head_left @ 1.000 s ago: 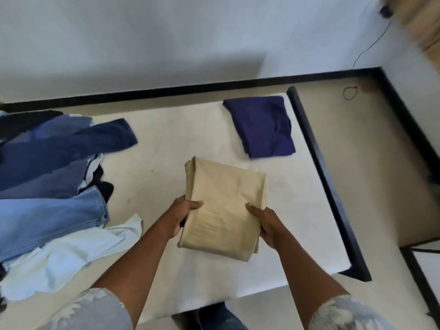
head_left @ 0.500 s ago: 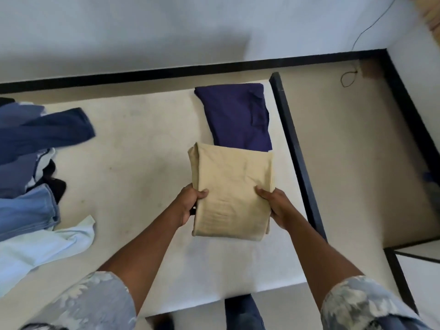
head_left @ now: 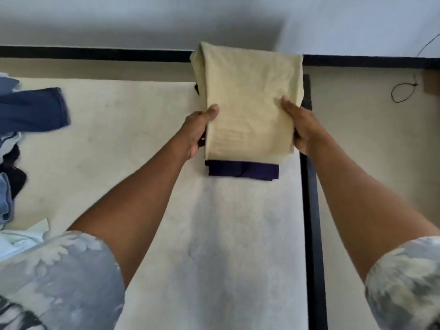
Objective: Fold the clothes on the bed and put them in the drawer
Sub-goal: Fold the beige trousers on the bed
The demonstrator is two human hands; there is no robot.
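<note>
From the head camera, I am holding a folded beige cotton garment (head_left: 247, 98) out in front of me with both arms stretched. My left hand (head_left: 196, 131) is gripping its left edge and my right hand (head_left: 298, 126) is gripping its right edge. Each thumb is pressing on the top face, while the other fingers are curling underneath, out of sight. The beige bundle is sitting directly over a folded dark navy garment (head_left: 242, 170), whose near edge is peeking out below it. I cannot tell whether the two are touching. The navy piece is lying on the white mattress (head_left: 142, 151), close to its far right corner and just beside the black bed frame (head_left: 312, 210). At the left edge of the mattress, unfolded clothes are lying in a heap: a dark blue garment (head_left: 33, 108), a light blue denim piece (head_left: 4, 201) and a pale mint cloth (head_left: 21, 236). My grey-blue patterned short sleeves (head_left: 59, 277) are filling the bottom corners. Beyond the frame, a thin black cord (head_left: 402, 91) is looping on the beige floor (head_left: 357, 139), and a black skirting strip (head_left: 95, 53) is running along the foot of the white wall.
</note>
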